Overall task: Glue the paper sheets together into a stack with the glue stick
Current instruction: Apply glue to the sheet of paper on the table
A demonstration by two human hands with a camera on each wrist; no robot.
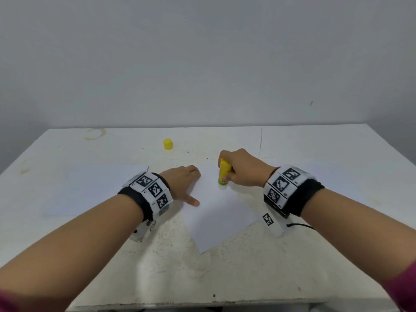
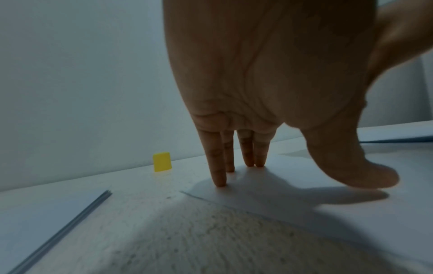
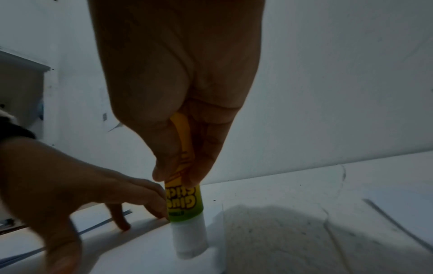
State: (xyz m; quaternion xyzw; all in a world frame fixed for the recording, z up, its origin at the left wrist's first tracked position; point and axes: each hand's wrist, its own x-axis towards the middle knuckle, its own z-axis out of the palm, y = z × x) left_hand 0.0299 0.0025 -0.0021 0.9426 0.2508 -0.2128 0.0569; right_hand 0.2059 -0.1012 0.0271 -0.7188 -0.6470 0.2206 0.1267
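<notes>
A white paper sheet (image 1: 221,221) lies tilted in the middle of the table. My left hand (image 1: 188,181) presses its left part with straight fingertips (image 2: 220,178) and thumb. My right hand (image 1: 238,170) grips a yellow and green glue stick (image 1: 224,174) upright, with its white glue end (image 3: 191,241) down on the sheet near the far edge. The stick's label (image 3: 183,202) shows below my fingers in the right wrist view. A stack of white sheets (image 1: 94,190) lies to the left, its edge (image 2: 61,233) visible in the left wrist view.
The yellow cap (image 1: 168,144) (image 2: 162,161) stands upright at the back of the white, stained table (image 1: 247,278). More paper (image 1: 351,176) lies at the right. A grey wall rises behind the table's far edge.
</notes>
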